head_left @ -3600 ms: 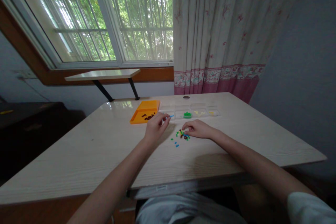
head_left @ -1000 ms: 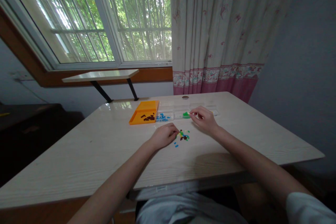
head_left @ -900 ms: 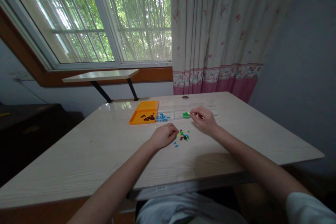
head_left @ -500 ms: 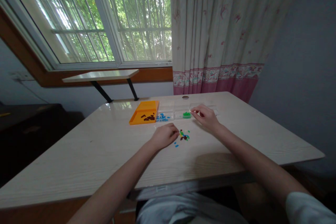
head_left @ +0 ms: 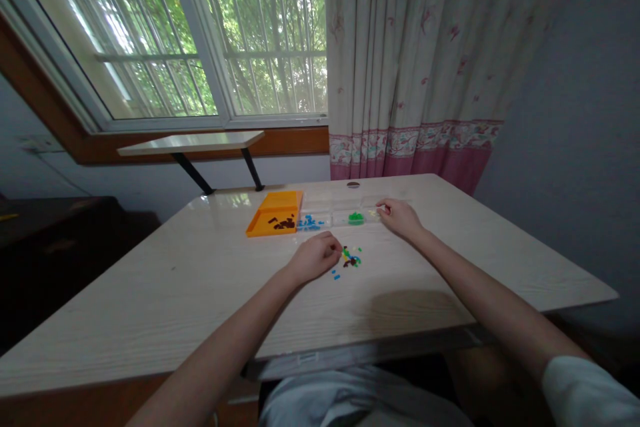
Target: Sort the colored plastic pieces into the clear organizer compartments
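My left hand (head_left: 314, 257) rests on the table with its fingers curled. Its fingertips meet the left edge of a small cluster of coloured toy bricks (head_left: 352, 260), in green, blue, yellow and dark brown; what they pinch is hidden. Two loose blue bricks (head_left: 337, 277) lie just below the cluster. My right hand (head_left: 401, 219) is at the right end of the clear boxes, thumb and fingers pinched beside some pale bricks (head_left: 373, 213). Whatever lies between those fingertips is too small to make out. Left of it, green bricks (head_left: 356, 218) fill part of a clear compartment.
An open orange case (head_left: 281, 200) holds dark brown bricks (head_left: 284, 223). Beside it, blue bricks (head_left: 311, 222) sit in a clear box. A raised white shelf (head_left: 193, 143) on black brackets stands at the table's back left, below the window. A curtain (head_left: 415, 80) hangs behind the table.
My right hand has shifted right, away from the green bricks, uncovering the pale bricks. My left hand has stayed nearly still beside the cluster.
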Tool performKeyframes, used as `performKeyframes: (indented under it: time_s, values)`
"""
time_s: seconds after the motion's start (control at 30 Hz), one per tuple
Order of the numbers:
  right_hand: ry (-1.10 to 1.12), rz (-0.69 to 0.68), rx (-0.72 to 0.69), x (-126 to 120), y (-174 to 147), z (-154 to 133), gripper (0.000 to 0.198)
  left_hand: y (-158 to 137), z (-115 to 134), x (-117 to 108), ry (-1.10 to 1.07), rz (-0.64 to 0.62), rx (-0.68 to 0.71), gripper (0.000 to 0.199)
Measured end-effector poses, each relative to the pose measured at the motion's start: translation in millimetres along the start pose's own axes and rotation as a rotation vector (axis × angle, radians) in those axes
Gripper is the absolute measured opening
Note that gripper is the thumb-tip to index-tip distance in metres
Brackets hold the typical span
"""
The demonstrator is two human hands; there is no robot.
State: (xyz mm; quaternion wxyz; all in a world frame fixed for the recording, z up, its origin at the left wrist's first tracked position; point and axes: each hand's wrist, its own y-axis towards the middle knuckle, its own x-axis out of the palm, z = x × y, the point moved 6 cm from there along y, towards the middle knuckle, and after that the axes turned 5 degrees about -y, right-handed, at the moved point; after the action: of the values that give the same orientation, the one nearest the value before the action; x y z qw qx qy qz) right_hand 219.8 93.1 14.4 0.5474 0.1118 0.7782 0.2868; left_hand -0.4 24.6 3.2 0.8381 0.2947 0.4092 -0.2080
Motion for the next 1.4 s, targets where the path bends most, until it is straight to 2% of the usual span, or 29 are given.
performKeyframes:
  time_s: [0.1,0.23,0.33,0.4,0.77,1.07,1.23,1.4]
  values:
    - [0.07,-0.028,-0.074,1,-7,-20,0.018,2,-1,0,-0.051,0.023,-0.001,0.013]
    - [0.191,-0.108,-0.246,1,-22,-65,0.016,5,0,-2,-0.104,0.082,0.004,0.015]
    - [0.276,-0.179,-0.312,4,-32,-92,0.013,6,0,-3,-0.112,0.115,0.001,0.016]
    - [0.317,-0.196,-0.31,6,-35,-100,0.011,7,0,-4,-0.103,0.133,-0.003,0.016]
    - [0.49,-0.22,-0.203,17,-37,-98,0.013,7,1,-7,-0.101,0.192,0.003,0.014]
    - [0.431,-0.182,-0.251,11,-39,-100,0.011,7,4,-11,-0.109,0.217,0.035,0.015]
    - [0.333,-0.016,-0.345,-12,-35,-100,0.012,5,-1,-19,-0.068,0.234,-0.004,0.019]
    - [0.286,0.22,-0.361,-45,-29,-86,0.016,2,-3,-10,0.005,0.023,-0.014,0.018]
